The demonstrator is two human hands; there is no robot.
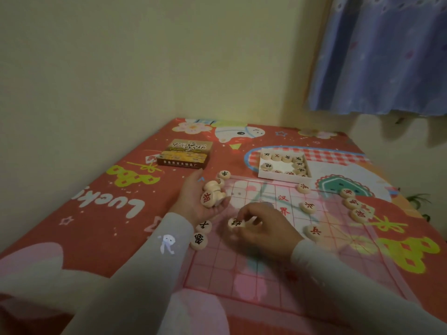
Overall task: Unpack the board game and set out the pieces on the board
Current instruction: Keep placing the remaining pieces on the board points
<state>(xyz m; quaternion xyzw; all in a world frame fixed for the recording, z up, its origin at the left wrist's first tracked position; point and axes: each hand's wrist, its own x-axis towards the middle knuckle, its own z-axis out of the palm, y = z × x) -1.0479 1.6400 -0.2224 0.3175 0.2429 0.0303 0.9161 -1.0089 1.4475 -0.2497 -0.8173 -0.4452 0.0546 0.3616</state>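
Left hand [193,201] hides part of its clutched pieces [212,193]; both sleeves [154,262] run off the bottom edge

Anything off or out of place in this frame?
Nothing damaged or spilled. Round wooden pieces sit partly placed on the translucent gridded board; more remain in the white tray. The left hand cups several; the right hand sets one piece down.

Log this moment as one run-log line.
left hand: cupping several pieces | right hand: setting piece on board | tray: pieces remaining
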